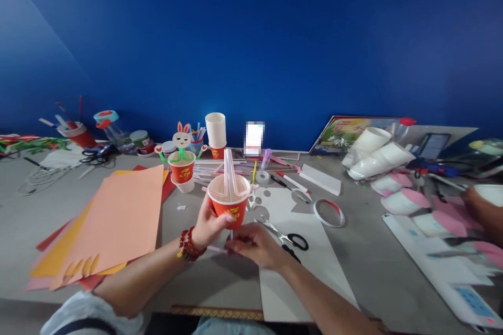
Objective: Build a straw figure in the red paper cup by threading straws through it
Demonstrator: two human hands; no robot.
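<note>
My left hand (214, 222) is wrapped round a red paper cup (231, 210) with a white rim, held up above the table. Several pale pink straws (228, 175) rise from inside the cup, and bent ends stick out through its sides. Below the cup, my right hand (251, 245) pinches the lower end of a straw (231, 234) that comes out under the base. Beyond my hands, a similar red cup (183, 171) carries a paper rabbit (182, 140) with green straw arms. Scissors (288, 238) with black handles lie right of my right hand.
Coloured paper sheets (118, 214) are stacked at the left. White card (302, 267) with cut-outs lies at the right, near a tape roll (329, 213). Loose straws and pens lie behind. Another person's hand (483, 214) is at the right edge, by pink-and-white cups (404, 201).
</note>
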